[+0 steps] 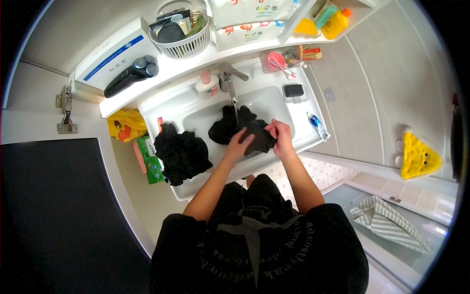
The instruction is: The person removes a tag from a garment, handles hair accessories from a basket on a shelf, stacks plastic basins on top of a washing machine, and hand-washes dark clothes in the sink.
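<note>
A wet-looking black cloth (259, 138) lies bunched in the white sink (196, 116), thin and partly see-through where it spreads between my hands. My left hand (238, 146) grips its near edge, with thumb and forefinger apart on the fabric. On the other side, my right hand (280, 137) pinches the cloth's right edge, fingers curled. The chrome faucet (231, 81) stands over the far part of the cloth, and a thin stream appears to fall from it. A second crumpled black cloth (181, 154) rests on the sink's left rim, apart from both hands.
Behind the sink are a pump bottle (207, 85) and a pink cup (276, 61). A soap box (293, 91) and toothpaste tube (318, 126) sit on the right rim. The shelf above holds an electric shaver (129, 76) and a basket (183, 49). A cabinet door (54, 125) stands open at left.
</note>
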The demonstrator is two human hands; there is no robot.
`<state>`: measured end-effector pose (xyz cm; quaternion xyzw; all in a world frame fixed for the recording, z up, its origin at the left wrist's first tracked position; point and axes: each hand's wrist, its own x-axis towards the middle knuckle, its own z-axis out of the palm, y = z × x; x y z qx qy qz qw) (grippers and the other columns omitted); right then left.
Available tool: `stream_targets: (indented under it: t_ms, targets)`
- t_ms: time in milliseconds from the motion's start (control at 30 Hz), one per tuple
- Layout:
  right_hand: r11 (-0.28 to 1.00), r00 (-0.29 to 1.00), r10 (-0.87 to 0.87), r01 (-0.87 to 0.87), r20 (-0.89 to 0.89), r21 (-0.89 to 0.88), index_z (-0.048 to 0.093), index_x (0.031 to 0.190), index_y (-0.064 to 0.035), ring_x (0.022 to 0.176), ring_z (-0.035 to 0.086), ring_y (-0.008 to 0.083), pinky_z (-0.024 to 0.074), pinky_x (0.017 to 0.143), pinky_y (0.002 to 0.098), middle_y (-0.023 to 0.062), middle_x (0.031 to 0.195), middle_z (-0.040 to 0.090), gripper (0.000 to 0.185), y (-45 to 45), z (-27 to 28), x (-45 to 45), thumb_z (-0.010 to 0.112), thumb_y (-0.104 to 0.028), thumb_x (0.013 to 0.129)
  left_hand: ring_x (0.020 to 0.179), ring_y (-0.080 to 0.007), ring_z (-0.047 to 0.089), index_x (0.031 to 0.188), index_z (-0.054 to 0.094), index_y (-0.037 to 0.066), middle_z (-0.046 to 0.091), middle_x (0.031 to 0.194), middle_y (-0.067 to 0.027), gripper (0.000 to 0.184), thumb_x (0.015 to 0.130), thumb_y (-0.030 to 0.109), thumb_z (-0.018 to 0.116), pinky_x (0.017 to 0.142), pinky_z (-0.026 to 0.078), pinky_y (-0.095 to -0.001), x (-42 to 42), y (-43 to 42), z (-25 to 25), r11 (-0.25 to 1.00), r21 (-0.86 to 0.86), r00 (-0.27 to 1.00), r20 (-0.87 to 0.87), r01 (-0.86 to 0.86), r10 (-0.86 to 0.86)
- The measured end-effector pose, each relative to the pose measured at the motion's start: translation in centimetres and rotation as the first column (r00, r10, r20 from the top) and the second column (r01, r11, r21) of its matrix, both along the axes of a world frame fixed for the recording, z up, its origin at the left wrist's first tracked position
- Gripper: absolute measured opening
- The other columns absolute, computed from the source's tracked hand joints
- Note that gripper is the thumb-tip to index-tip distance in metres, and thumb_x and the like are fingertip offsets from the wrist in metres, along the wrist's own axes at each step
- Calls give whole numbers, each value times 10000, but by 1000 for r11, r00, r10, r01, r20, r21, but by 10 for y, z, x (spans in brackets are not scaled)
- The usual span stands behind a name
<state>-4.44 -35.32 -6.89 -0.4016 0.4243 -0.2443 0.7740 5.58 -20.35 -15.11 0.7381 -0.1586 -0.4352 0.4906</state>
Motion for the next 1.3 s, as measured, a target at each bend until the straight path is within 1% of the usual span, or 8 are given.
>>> stream_targets:
  t_ms: [433,667,767,867,900,1000,1133,1300]
  targets:
    - [921,969,215,-243,-121,-305,702,824,18,585,484,83,394,588,255,-8,616,563,289,-43,9,-9,609,-207,981,980,-153,652,1256,693,62,720,1068,-80,424,850,125,799,894,520,-286,45,3,9,973,-226,994,-104,-36,13]
    - [527,638,349,-739,-686,-419,717,1046,-3,631,590,163,487,612,314,75,698,635,459,-21,-22,-13,792,-406,840,955,-123,633,1190,712,20,709,1069,-37,247,957,68,646,880,501,-256,54,12,32,944,-236,937,-316,-229,148]
    - [43,709,117,-703,-696,-710,716,1053,2,663,622,190,515,665,307,89,776,669,510,-5,-67,-17,816,-434,808,964,-150,635,1206,704,29,698,1070,-36,267,959,94,623,891,505,-284,54,18,31,910,-279,864,-484,-307,143]
    - [-4,832,196,-528,-518,-849,704,1055,11,818,673,232,541,773,336,139,959,699,477,3,-72,-5,833,-373,802,981,-194,643,1215,698,42,698,1055,-57,300,947,156,626,910,506,-334,62,27,23,853,-353,833,-530,-385,157]
    - [279,774,328,-628,-543,-726,705,1054,2,916,654,274,530,823,369,155,1033,687,443,9,-68,0,826,-348,809,987,-211,646,1217,698,47,700,1049,-68,314,941,181,630,917,506,-352,65,31,20,833,-372,832,-527,-409,174]
    - [651,699,532,-699,-478,-297,693,1078,-13,1137,602,360,503,926,440,188,1198,653,359,31,-57,10,790,-249,826,973,-258,662,1227,698,66,696,1078,-129,381,911,278,674,910,510,-391,73,37,-19,980,11,597,794,-198,111]
    - [356,638,518,-766,-569,-535,614,1213,6,1192,568,392,490,946,460,218,1252,603,426,57,-55,18,696,-77,804,1059,-219,649,1333,633,40,661,1254,-153,560,896,364,763,834,539,-325,78,35,23,992,110,998,29,55,-59]
    - [161,580,691,-705,-431,-690,499,1361,14,1228,541,429,462,1044,461,256,1304,550,648,78,-60,14,599,24,721,887,-163,648,1463,515,78,699,1032,-80,701,841,254,783,670,528,-322,50,32,12,981,149,973,-177,-121,147]
